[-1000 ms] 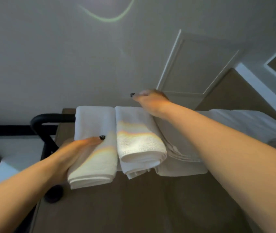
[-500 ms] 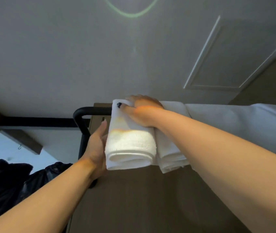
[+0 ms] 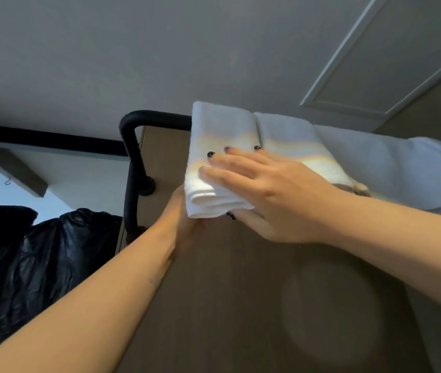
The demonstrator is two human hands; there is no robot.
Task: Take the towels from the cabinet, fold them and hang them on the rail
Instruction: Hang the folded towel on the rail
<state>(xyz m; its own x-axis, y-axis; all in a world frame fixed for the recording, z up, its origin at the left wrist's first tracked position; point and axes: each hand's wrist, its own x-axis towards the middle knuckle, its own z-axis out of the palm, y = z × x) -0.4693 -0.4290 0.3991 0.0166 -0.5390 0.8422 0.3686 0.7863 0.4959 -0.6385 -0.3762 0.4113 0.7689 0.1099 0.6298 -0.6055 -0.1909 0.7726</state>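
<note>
Hanging over the black rail [image 3: 157,117], the folded white towel [image 3: 219,157] looks soft, light and apt to slide; the right hand [image 3: 262,189] lies flat-fingered on its front, the left hand [image 3: 184,211] cups its lower fold from beneath, the best hold.

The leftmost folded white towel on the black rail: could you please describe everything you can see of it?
The leftmost folded white towel looks like soft terry cloth, folded into a narrow band of several layers and draped over the black metal rail near its curved end. Its layered lower edge hangs in front of the brown panel. The right hand lies flat on its front, fingers straight; the left hand touches it from below. A second folded white towel sits against its right side.
</note>
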